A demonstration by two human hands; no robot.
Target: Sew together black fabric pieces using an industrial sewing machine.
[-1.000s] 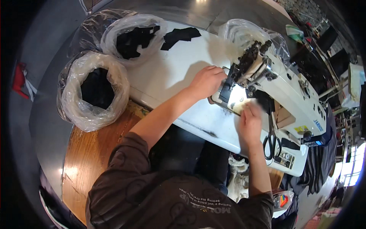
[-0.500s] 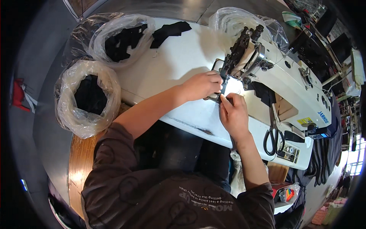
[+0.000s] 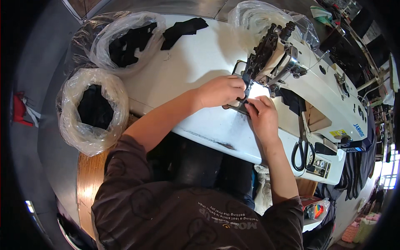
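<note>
Both hands work close together at the needle area of a white sewing machine (image 3: 325,81), under its bright lamp. My left hand (image 3: 222,91) is closed, its curled fingers on a small piece of black cloth (image 3: 241,108) just left of the presser foot. My right hand (image 3: 265,119) pinches at the near edge of the same piece, thumb and forefinger together. Most of the cloth is hidden by the fingers and the machine head. A pair of black-handled scissors (image 3: 303,154) lies under the machine arm, right of my right hand.
Clear plastic bags (image 3: 68,121) holding black cloth stand left of the white table (image 3: 183,58). Another black cloth piece (image 3: 183,32) lies at the far edge. Behind the machine head is another clear bag (image 3: 250,16). A wooden surface (image 3: 89,175) lies at my left.
The view has shifted slightly, moving the machine a little to the right in the picture. Both hands stay at the needle area; the right hand's fingers have shifted slightly along the cloth.
</note>
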